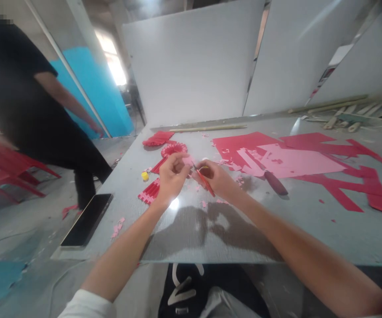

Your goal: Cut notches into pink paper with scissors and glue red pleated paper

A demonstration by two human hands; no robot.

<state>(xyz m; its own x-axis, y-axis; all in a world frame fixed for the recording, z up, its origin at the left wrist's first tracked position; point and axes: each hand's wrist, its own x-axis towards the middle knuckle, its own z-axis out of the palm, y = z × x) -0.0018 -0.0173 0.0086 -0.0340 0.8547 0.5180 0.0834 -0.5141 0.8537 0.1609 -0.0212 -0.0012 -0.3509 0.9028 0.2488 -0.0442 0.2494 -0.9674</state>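
My left hand [172, 176] is closed in a pinch on a small pale pink piece of paper [188, 160] held above the glass tabletop [211, 238]. My right hand [215, 178] is wrapped round red-handled scissors [205, 181], whose blades point up at the pink piece. Both hands meet over the table's middle left. Under and beside them lie folded red paper fans [150, 191], a round red paper rosette [174, 149] and small pink scraps.
Large red and pink sheets [297, 161] with cut-outs cover the right side, with a dark-handled knife [276, 183] on them. A phone [87, 219] lies at the left edge, near a small yellow object [144, 176]. A person in black [28, 101] stands at left by a red chair [9, 170].
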